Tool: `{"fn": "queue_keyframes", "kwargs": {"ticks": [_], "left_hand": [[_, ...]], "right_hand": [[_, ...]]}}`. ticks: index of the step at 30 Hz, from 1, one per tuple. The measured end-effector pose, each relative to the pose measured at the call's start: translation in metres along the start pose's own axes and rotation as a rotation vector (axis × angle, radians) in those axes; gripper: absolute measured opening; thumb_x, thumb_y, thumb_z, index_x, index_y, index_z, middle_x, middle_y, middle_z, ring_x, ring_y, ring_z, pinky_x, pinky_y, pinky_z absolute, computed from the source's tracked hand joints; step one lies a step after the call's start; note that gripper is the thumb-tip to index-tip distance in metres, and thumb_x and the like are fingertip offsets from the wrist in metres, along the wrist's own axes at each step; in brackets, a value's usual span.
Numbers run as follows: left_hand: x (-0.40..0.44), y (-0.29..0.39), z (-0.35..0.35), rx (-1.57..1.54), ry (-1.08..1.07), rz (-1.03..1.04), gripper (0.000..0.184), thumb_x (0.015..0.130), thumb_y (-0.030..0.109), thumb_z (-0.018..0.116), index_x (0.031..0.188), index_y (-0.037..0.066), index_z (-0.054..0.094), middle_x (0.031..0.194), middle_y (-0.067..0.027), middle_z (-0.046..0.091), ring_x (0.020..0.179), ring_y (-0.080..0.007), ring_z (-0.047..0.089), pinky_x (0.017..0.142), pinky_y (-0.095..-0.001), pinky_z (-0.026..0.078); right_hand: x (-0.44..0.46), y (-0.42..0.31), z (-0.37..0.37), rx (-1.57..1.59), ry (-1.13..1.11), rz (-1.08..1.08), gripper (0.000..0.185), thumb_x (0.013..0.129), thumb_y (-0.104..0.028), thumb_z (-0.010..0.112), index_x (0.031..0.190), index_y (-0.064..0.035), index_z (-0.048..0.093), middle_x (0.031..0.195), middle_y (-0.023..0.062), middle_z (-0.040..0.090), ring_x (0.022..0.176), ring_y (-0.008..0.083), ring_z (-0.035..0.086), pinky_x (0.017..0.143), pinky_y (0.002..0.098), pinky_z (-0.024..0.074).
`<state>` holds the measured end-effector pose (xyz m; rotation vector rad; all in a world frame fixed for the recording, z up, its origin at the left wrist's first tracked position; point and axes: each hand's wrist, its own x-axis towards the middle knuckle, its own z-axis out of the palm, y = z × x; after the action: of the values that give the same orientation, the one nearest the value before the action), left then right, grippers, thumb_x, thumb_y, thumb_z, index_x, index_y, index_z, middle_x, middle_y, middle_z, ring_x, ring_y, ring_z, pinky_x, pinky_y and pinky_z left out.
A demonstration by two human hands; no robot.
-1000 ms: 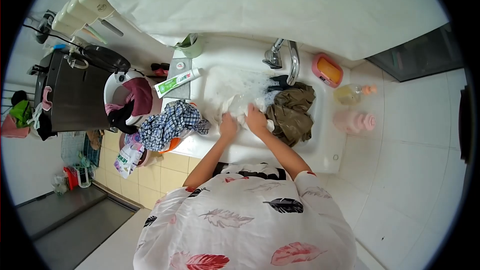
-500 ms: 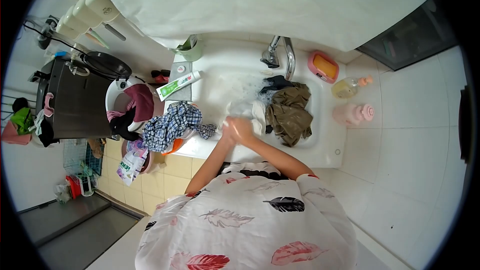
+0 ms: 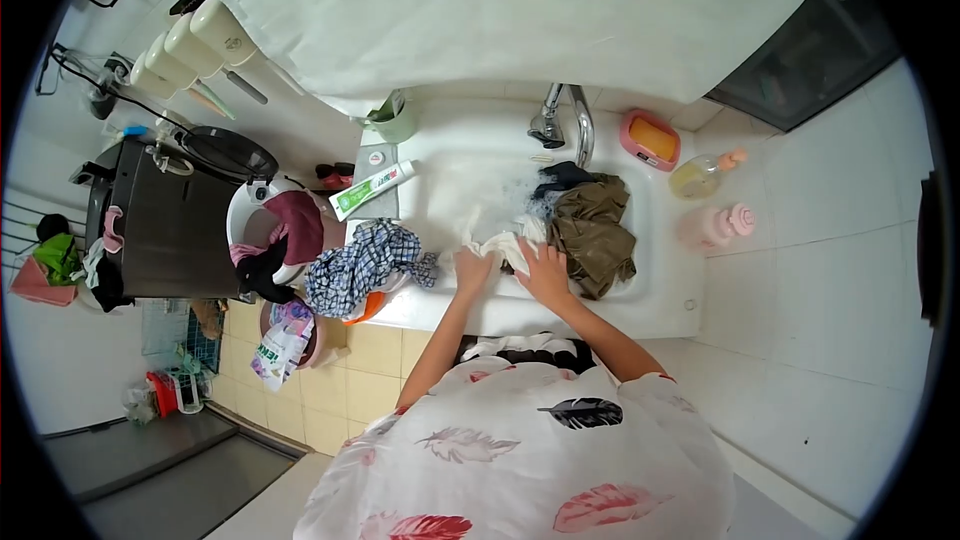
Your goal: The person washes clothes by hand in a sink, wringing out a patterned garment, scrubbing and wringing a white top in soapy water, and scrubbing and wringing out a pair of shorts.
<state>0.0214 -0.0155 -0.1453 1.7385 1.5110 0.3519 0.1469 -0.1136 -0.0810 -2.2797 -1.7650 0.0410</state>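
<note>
A wet white cloth point(image 3: 503, 244) lies in the soapy water near the front wall of the white sink point(image 3: 665, 285). My left hand point(image 3: 473, 268) is closed on the cloth's left end. At its right part my right hand point(image 3: 544, 273) grips the same cloth, fingers pointing forward over it. Just right of my right hand is a wet olive-brown garment point(image 3: 592, 238), with a dark cloth point(image 3: 565, 178) behind it, near the faucet point(image 3: 583, 130). To the left, a blue checked garment point(image 3: 365, 265) hangs over the sink's edge.
A toothpaste tube point(image 3: 372, 190) and a green cup point(image 3: 394, 120) stand at the back left. Soap in a pink dish point(image 3: 650, 140), a yellowish pump bottle point(image 3: 700, 177) and a pink bottle point(image 3: 720, 226) are on the right. A bucket of clothes point(image 3: 245, 215) is at the left.
My hands were together over the cloth half a second ago; now they are apart, with the white cloth stretched between them. The view has shifted slightly.
</note>
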Motion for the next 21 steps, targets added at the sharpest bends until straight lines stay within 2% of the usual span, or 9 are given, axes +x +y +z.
{"fn": "queue_keyframes", "kwargs": {"ticks": [2,4,6,8,9,15,16,19,21], "left_hand": [[-0.011,0.015,-0.012,-0.032,-0.004,-0.027,0.045,0.07,0.02,0.056,0.103,-0.008,0.043,0.097,-0.0274,0.049,0.092,-0.0393,0.047,0.081,-0.042,0.037],[-0.008,0.012,-0.009,-0.078,-0.011,0.023,0.044,0.071,0.019,0.056,0.105,-0.005,0.042,0.098,-0.0261,0.049,0.093,-0.0376,0.047,0.08,-0.0421,0.038],[-0.004,0.008,-0.001,-0.123,-0.021,0.08,0.043,0.071,0.018,0.055,0.107,-0.002,0.042,0.099,-0.0249,0.049,0.093,-0.0358,0.047,0.08,-0.0421,0.038],[-0.004,0.001,0.008,-0.899,-0.231,-0.442,0.04,0.073,0.021,0.053,0.109,0.007,0.044,0.103,-0.0183,0.05,0.097,-0.0316,0.047,0.081,-0.0407,0.038],[-0.003,-0.007,0.017,-0.895,-0.229,-0.44,0.04,0.073,0.021,0.053,0.109,0.007,0.044,0.103,-0.0183,0.05,0.097,-0.0316,0.047,0.081,-0.0407,0.038],[0.0,-0.058,0.121,0.972,-0.011,0.061,0.036,0.083,0.04,0.035,0.103,0.015,0.05,0.091,-0.0067,0.056,0.092,-0.0207,0.051,0.081,-0.0345,0.041],[-0.004,-0.049,0.11,0.818,-0.069,0.063,0.035,0.083,0.04,0.035,0.103,0.015,0.051,0.092,-0.0064,0.056,0.092,-0.0207,0.052,0.081,-0.0347,0.041],[-0.007,-0.028,0.048,-0.949,-0.476,-0.404,0.033,0.084,0.038,0.036,0.102,0.015,0.052,0.094,-0.0056,0.056,0.092,-0.0208,0.052,0.082,-0.0352,0.041],[-0.01,-0.013,0.007,-1.591,-0.625,-0.518,0.032,0.084,0.036,0.036,0.102,0.015,0.052,0.095,-0.005,0.056,0.092,-0.0208,0.052,0.082,-0.0355,0.041]], "right_hand": [[-0.005,0.008,0.02,-0.154,-0.014,-0.076,0.068,0.067,-0.03,0.062,0.127,-0.0179,0.033,0.093,0.011,0.043,0.081,0.0246,0.04,0.072,0.0339,0.0305],[0.006,0.005,0.039,-0.131,0.001,-0.058,0.061,0.069,-0.023,0.059,0.125,-0.0171,0.035,0.091,0.0123,0.045,0.078,0.0282,0.046,0.068,0.0382,0.0362],[0.019,0.002,0.077,0.062,-0.259,0.294,0.053,0.071,-0.017,0.053,0.121,-0.0144,0.037,0.087,0.0141,0.049,0.069,0.0343,0.053,0.063,0.0437,0.0417],[0.033,-0.01,0.061,0.212,-0.183,0.351,0.045,0.072,-0.014,0.05,0.116,-0.0119,0.042,0.082,0.0172,0.055,0.066,0.0369,0.056,0.06,0.0447,0.0452],[0.036,-0.017,0.049,0.261,-0.172,0.304,0.04,0.072,-0.013,0.05,0.112,-0.0106,0.046,0.08,0.017,0.057,0.066,0.0339,0.057,0.058,0.0425,0.0454],[0.02,-0.082,-0.035,0.358,-0.256,-0.056,0.035,0.069,-0.014,0.052,0.104,-0.0087,0.052,0.07,0.0143,0.059,0.065,0.0302,0.059,0.055,0.0394,0.0457],[0.017,-0.091,-0.049,0.386,-0.264,-0.125,0.035,0.069,-0.015,0.053,0.103,-0.0085,0.052,0.07,0.0143,0.059,0.063,0.0298,0.058,0.054,0.0395,0.0456],[0.012,-0.089,-0.02,0.424,-0.16,-0.229,0.034,0.068,-0.018,0.055,0.101,-0.008,0.052,0.069,0.014,0.059,0.061,0.0289,0.058,0.052,0.0394,0.0454],[0.016,-0.077,-0.016,0.362,-0.068,-0.195,0.034,0.067,-0.025,0.058,0.096,-0.0074,0.053,0.066,0.0127,0.058,0.06,0.0281,0.058,0.051,0.0388,0.0456]]}}
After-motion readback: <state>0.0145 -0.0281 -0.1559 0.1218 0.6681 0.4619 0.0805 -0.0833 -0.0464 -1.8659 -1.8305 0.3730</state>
